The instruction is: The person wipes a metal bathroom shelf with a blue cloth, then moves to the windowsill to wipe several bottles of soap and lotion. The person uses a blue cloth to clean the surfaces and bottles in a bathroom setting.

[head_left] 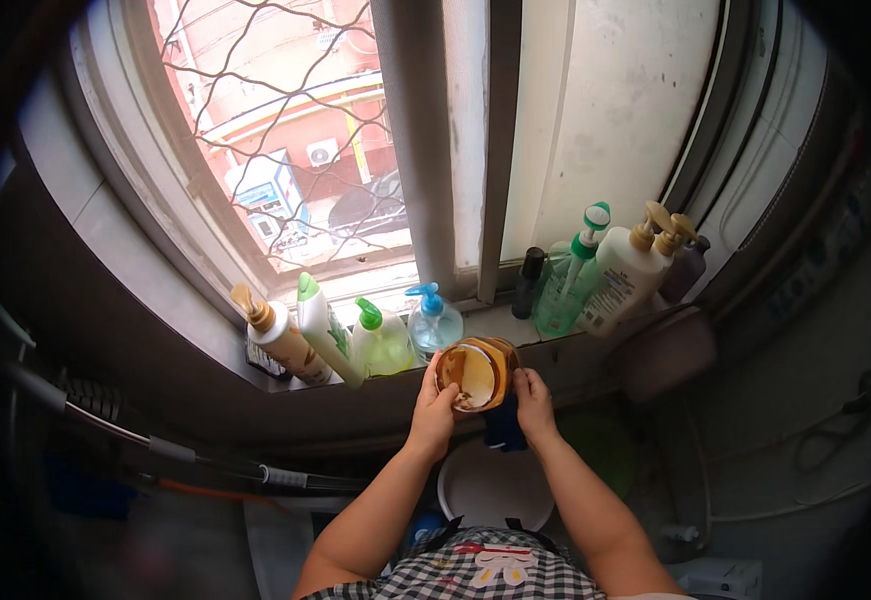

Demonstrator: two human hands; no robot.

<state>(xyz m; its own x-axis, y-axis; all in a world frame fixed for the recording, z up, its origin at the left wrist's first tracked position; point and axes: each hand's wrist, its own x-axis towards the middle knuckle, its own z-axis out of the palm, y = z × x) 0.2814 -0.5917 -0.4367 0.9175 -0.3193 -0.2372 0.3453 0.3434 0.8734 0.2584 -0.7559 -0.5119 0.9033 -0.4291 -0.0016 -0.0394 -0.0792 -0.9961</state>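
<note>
An amber jar [502, 352] is held between my two hands in front of the window sill, its wide round mouth tilted toward me. Pale patches and dark brown marks show within it. My left hand [434, 412] grips the jar's left side, its thumb bent over the rim. At the right side, the fingers of my right hand [535, 402] close against the jar; some of them are hidden behind it. Just beyond it on the sill stand a clear pump bottle with a blue top [436, 325] and a yellow-green pump bottle [382, 340].
On the sill's left are a white bottle with a green cap [324, 325] and a brown-and-white pump bottle [291, 345]. A green pump bottle [562, 295] and white pump bottles [621, 275] stand right. Below sits a pale basin [459, 485]; a metal pole [106, 423] crosses the left.
</note>
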